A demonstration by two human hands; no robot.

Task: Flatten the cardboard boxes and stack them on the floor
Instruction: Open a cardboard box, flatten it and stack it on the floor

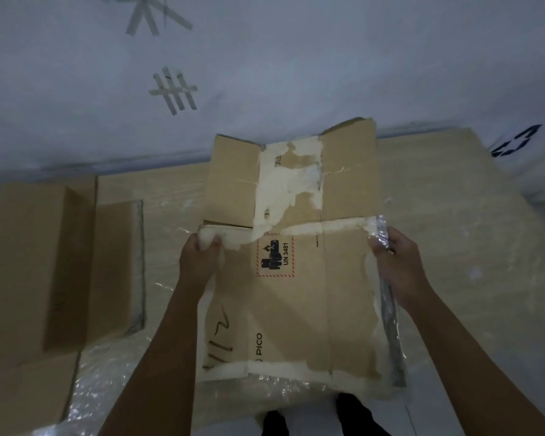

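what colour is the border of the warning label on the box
Red and white dashes around the label on the brown box, printed with black symbols; it shows best in the head view.

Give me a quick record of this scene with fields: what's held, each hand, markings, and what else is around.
held item: flattened brown cardboard box with torn white patches
left hand: grips the box's left edge
right hand: grips the right edge with clear tape
markings: red-bordered UN 3481 battery label, PICO print
nearby: another brown cardboard box at left
floor: pale wood-look surface

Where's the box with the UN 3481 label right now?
Centre of the head view: the flattened box is held between the left hand and right hand, above the floor.
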